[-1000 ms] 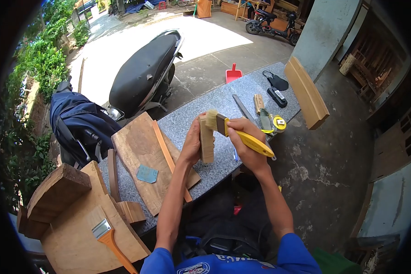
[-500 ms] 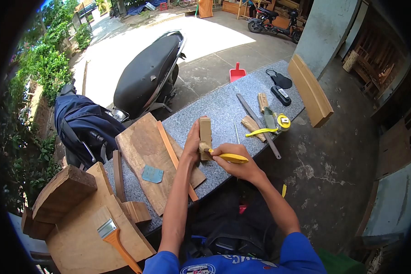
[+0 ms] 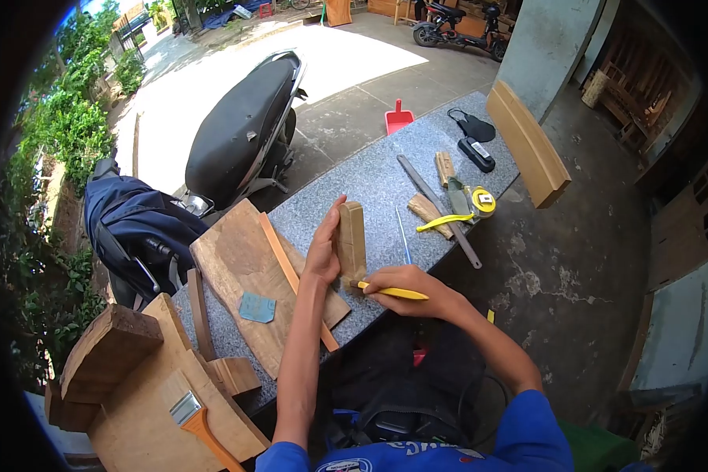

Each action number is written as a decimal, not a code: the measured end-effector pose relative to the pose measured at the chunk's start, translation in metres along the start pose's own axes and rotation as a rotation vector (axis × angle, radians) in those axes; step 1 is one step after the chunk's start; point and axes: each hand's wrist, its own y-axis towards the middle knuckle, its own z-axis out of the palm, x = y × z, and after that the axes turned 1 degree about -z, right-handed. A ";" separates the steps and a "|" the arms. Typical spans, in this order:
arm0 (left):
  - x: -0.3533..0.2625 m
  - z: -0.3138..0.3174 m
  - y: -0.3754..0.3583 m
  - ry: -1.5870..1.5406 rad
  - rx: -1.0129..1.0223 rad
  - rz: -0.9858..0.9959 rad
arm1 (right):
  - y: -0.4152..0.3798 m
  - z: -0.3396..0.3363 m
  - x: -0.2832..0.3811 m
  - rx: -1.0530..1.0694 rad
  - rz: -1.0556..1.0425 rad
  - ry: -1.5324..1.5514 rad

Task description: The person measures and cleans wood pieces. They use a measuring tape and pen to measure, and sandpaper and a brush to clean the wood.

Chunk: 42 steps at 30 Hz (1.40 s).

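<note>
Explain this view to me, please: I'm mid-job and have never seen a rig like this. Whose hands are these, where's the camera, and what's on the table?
There is no machine here: these are a person's two bare hands, and every picture comes from one camera worn on the head, looking forward and down.

The left hand holds a wood block upright. The right hand holds a yellow brush, its head at the block's near end.

On the speckled table, to the left, lie a wide board, a thin strip and a blue-green card, which rests on the board. To the right are a metal bar, a tape measure and a black case. An orange brush lies at the lower left, on curved wood.
</note>
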 end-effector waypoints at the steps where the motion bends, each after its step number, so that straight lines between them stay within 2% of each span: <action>1: 0.000 0.000 -0.001 -0.006 0.022 -0.018 | 0.006 -0.005 -0.001 -0.057 0.065 0.027; 2: -0.001 0.002 -0.002 -0.010 0.045 -0.033 | 0.012 -0.011 -0.002 -0.114 0.126 0.052; 5: -0.001 0.005 -0.004 -0.019 0.032 0.007 | 0.029 -0.024 -0.013 -0.518 -0.002 -0.015; 7: -0.001 0.009 -0.006 -0.001 0.049 0.034 | 0.035 -0.027 -0.012 -0.658 -0.048 -0.049; 10: 0.012 0.002 0.005 0.018 -0.033 0.051 | 0.022 -0.017 -0.014 -0.409 0.020 -0.066; 11: 0.017 -0.014 0.011 0.075 0.039 -0.025 | 0.018 -0.013 -0.014 -0.329 0.041 -0.012; 14: 0.014 -0.012 0.008 0.155 0.064 0.021 | 0.016 -0.023 0.005 -0.177 0.369 0.028; 16: 0.012 -0.002 0.003 0.135 0.034 0.063 | 0.027 -0.014 -0.001 -0.593 0.083 0.060; 18: 0.008 0.006 0.000 0.115 0.028 0.090 | 0.033 -0.017 -0.003 -0.652 -0.019 -0.094; 21: 0.006 0.001 0.003 0.036 0.056 0.022 | 0.021 -0.019 -0.004 -0.159 0.230 -0.044; 24: 0.009 0.001 0.008 -0.014 0.052 0.022 | 0.030 -0.019 0.001 -0.570 0.125 -0.033; 25: 0.008 0.001 0.009 0.001 0.067 0.031 | 0.037 -0.018 0.001 -0.723 0.020 -0.135; 28: 0.005 0.005 0.003 -0.055 0.053 0.027 | 0.030 -0.018 -0.003 -0.242 0.145 -0.151; 29: 0.003 0.003 0.004 -0.051 0.047 0.032 | 0.028 -0.018 0.001 -0.170 0.298 -0.074; 32: 0.004 0.003 0.007 -0.015 0.026 0.096 | 0.041 -0.012 0.000 -0.696 0.092 0.062; 33: 0.003 0.007 0.002 0.008 0.008 0.093 | 0.041 -0.015 -0.002 -0.734 0.055 -0.063; 36: 0.006 0.002 0.005 0.030 -0.033 0.113 | 0.030 -0.015 -0.004 -0.126 0.306 -0.156; 37: 0.009 -0.003 0.007 0.068 -0.032 0.107 | 0.029 -0.010 -0.001 -0.189 0.280 -0.099; 40: 0.009 -0.004 0.007 0.018 0.012 0.037 | 0.039 0.001 -0.004 -0.703 0.016 0.085; 41: 0.009 -0.004 0.005 -0.025 0.016 0.019 | 0.038 0.001 -0.003 -0.691 0.031 0.064; 42: 0.008 -0.004 0.004 -0.066 0.022 0.001 | 0.035 -0.001 -0.001 -0.540 0.115 0.017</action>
